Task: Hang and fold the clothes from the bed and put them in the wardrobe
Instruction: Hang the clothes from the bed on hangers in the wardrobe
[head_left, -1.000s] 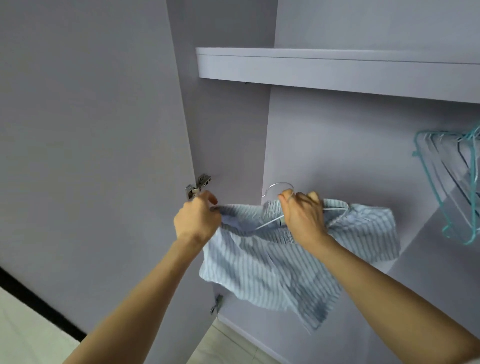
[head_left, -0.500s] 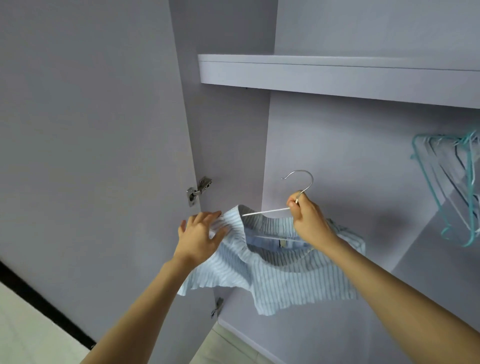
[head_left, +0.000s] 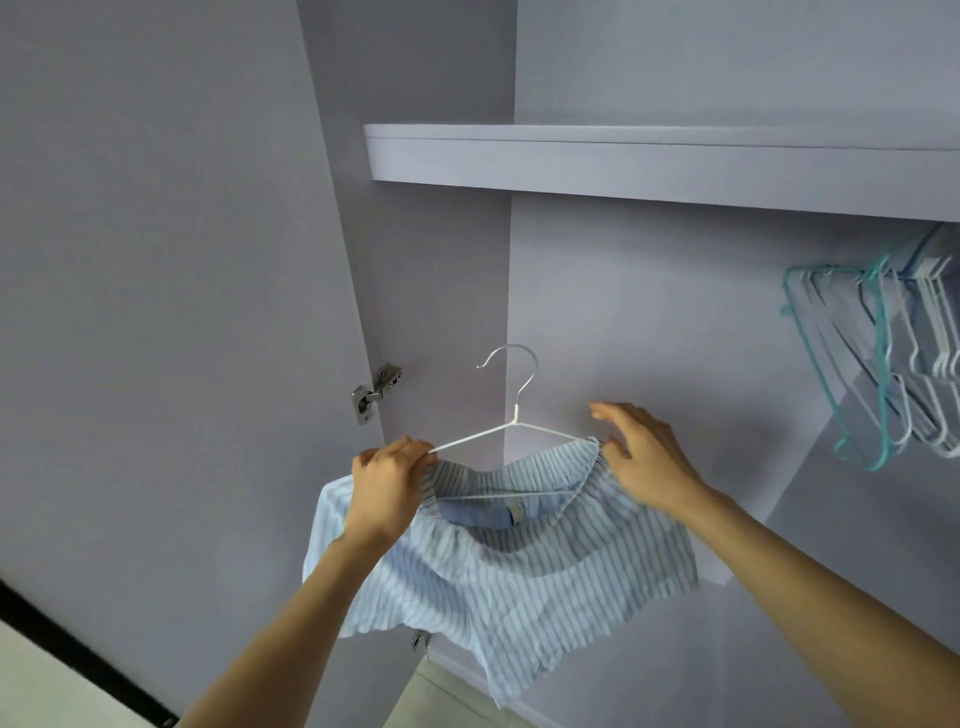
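Observation:
A pair of blue-and-white striped shorts (head_left: 519, 571) hangs by its waistband on a white wire hanger (head_left: 511, 415), held up in front of the open lilac wardrobe (head_left: 649, 312). My left hand (head_left: 387, 486) pinches the hanger's left arm together with the waistband. My right hand (head_left: 641, 454) touches the right end of the waistband, thumb under the fabric and fingers spread and relaxed above it. The hanger's hook points up and is free, not on any rail.
A wardrobe shelf (head_left: 649, 163) runs overhead. Several empty teal and white hangers (head_left: 883, 364) hang at the right. The open door (head_left: 156, 312) with its metal hinge (head_left: 375, 397) stands at the left. A strip of floor (head_left: 452, 696) shows below.
My right hand has let go of the hanger's neck and moved to the waistband's right end. My left hand now pinches the hanger's left arm. The shorts are spread wider on the hanger.

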